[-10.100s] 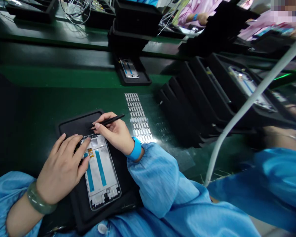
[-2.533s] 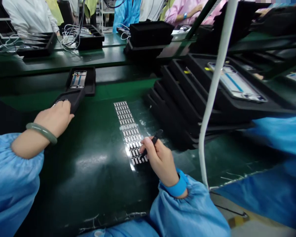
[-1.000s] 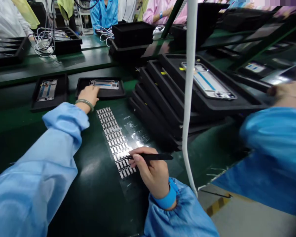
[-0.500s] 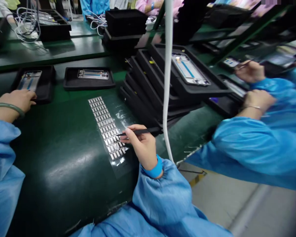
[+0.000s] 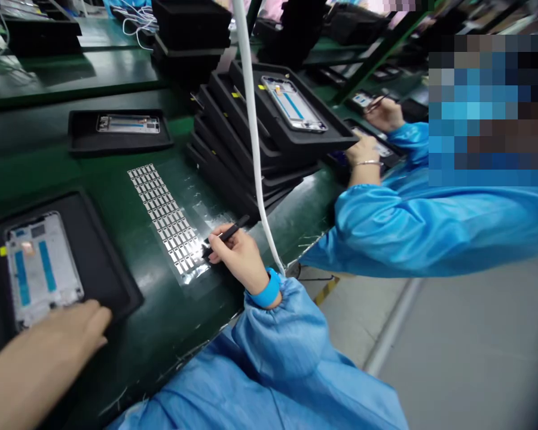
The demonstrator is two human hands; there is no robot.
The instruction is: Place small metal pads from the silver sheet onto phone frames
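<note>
My right hand (image 5: 235, 254) is closed in a pinch on black tweezers (image 5: 233, 229). Their tips reach down at the lower right edge of a clear sheet with rows of small silvery stickers (image 5: 164, 218); whether a sticker is between the tips cannot be made out. At the lower left, my left hand (image 5: 72, 334) grips the near side of a black tray (image 5: 101, 263), its fingertips partly hidden and blurred. In that tray lies a silvery phone frame (image 5: 42, 263) with two blue strips, beside my left fingers.
Another black tray (image 5: 116, 146) with a phone frame lies farther back. Right of the sticker sheet stands a skewed stack of trays (image 5: 233, 155), a phone frame on top. A white cable (image 5: 253, 119) hangs before it. A co-worker's hands (image 5: 365, 149) are at the right.
My left hand has brought the tray with the phone frame from the far left towards me. My right hand's tweezers have shifted to the sheet's lower right edge. The view has swung right.
</note>
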